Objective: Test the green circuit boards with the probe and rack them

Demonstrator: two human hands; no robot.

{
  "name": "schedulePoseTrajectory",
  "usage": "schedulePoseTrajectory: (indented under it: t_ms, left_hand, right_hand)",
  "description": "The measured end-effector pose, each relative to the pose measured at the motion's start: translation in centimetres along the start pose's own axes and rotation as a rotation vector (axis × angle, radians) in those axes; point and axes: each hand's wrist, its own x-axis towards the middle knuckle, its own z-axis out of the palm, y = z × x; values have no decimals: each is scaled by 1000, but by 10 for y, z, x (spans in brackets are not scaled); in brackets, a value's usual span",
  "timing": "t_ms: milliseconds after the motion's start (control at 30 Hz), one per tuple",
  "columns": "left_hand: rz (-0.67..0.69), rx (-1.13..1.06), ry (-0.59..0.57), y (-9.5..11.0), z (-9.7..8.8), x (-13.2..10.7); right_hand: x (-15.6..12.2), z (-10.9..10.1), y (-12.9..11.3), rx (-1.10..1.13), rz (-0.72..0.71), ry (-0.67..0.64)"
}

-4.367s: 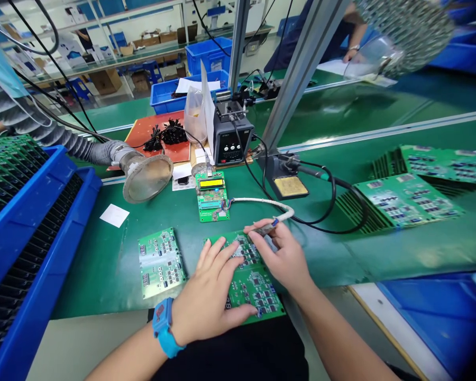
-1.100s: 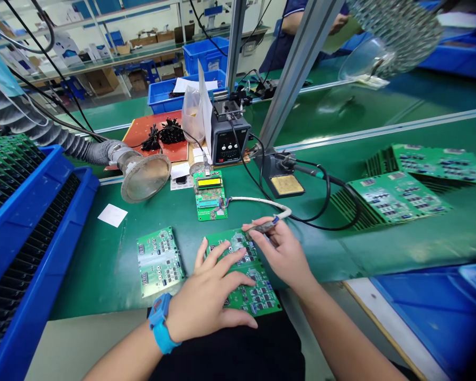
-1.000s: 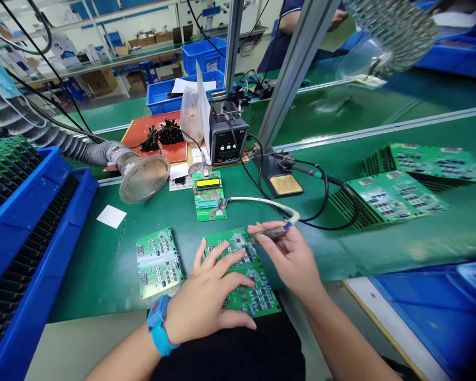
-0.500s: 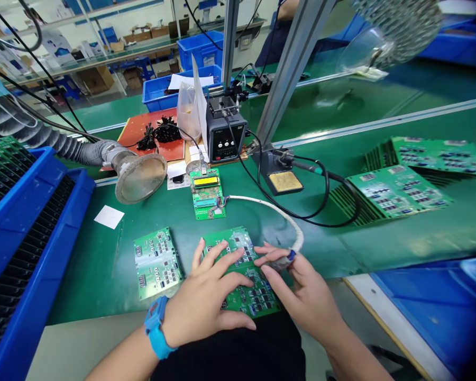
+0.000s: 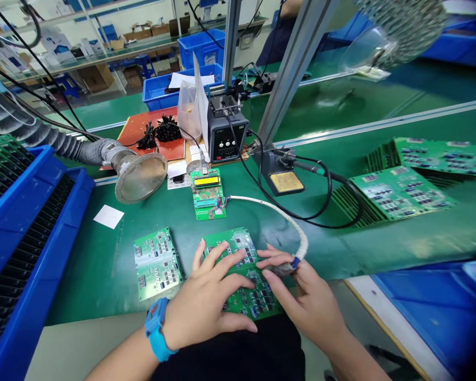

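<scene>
Since the left hand [image 5: 202, 299] lies spread open, pinning a green circuit board [image 5: 257, 301] down, the right hand [image 5: 307, 299] pinches the plug [image 5: 287, 268] of the white cable [image 5: 277, 211] from the LCD board [image 5: 206, 197] at 12 o'clock.

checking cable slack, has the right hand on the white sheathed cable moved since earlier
Yes: the right hand, holding the white sheathed cable's end, has drawn back toward the person and rightward, farther from the green test board with the yellow display.
</scene>
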Motion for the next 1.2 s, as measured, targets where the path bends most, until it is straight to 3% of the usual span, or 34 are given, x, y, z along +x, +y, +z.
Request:
schedulePoseTrajectory:
  t_ms: [533,733,967,1200]
  left_hand:
    - [7,-16,36,-1,2,-1]
    - [6,-10,35,-1,2,0]
    - [12,5,32,-2,1,0]
    - [2,100,-15,-1,-1,4]
  right_hand:
    - [4,2,-3,-60,-61,37]
    - [2,7,0,-35,-23,79]
    - [-5,7,5,74,15,7]
    - [-8,8,6,87,34,19]
